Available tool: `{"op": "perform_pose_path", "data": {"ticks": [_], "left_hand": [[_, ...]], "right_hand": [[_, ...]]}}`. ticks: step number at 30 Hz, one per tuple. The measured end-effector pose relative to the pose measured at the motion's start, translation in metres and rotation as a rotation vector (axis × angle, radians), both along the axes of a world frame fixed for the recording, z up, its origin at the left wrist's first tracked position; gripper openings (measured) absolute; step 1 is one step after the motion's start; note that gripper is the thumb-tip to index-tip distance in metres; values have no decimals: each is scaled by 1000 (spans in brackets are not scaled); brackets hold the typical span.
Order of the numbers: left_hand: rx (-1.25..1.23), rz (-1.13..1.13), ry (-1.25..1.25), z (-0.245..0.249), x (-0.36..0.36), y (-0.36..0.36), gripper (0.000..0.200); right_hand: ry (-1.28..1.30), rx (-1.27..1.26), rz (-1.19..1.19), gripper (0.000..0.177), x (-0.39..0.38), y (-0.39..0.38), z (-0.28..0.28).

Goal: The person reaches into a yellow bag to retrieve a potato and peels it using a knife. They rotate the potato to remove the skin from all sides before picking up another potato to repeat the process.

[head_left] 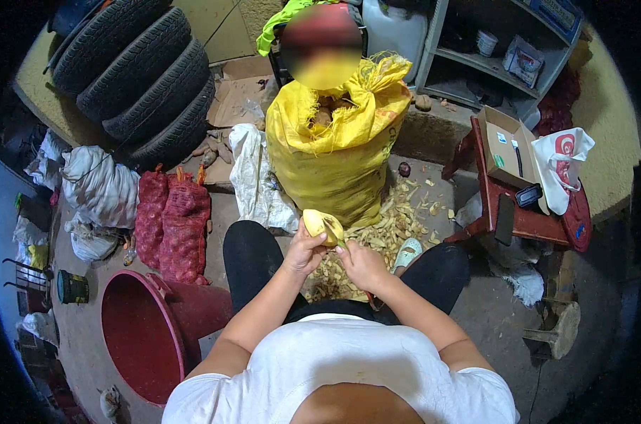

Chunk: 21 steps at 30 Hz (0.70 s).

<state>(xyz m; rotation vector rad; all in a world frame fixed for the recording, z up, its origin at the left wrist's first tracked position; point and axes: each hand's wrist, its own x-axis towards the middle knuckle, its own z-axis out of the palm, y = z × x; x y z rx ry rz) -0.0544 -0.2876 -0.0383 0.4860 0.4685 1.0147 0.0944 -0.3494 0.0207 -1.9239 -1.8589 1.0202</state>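
A pale yellow peeled tuber (315, 222) is in my left hand (304, 253), whose fingers wrap round its lower left side. Close beside it on the right, my right hand (361, 266) is closed round a small tool, of which a greenish piece (342, 245) shows at the fingertips; the rest of the tool is hidden. A strip of peel or a blade lies against the tuber's right side; I cannot tell which. Below and beyond the hands, yellowish peelings (405, 220) are strewn over the floor. A full yellow sack (327, 169) stands open just ahead, with brown tubers (324, 115) inside.
A red tub (140, 339) lies tipped at the left, near red mesh sacks (185, 230) and white sacks (100, 184). Tyres (140, 85) lean behind them. At the right stands a red stool with an open box (504, 152); a grey shelf (476, 63) is behind.
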Motion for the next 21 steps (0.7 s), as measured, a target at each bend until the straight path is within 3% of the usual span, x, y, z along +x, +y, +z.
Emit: {"op": "perform_pose_path", "data": {"ticks": [10, 15, 16, 18, 21], "left_hand": [[92, 28, 178, -11, 3, -5, 67], [380, 136, 597, -25, 5, -2, 68], [380, 134, 597, -21, 4, -1, 68], [89, -48, 523, -14, -1, 1, 65], [17, -48, 437, -17, -1, 1, 58]], "right_hand": [[64, -40, 92, 43, 9, 4, 2], [-5, -32, 31, 43, 4, 3, -11], [-59, -28, 42, 42, 3, 2, -12], [-114, -27, 53, 42, 6, 4, -23], [72, 59, 86, 42, 14, 12, -41]]}}
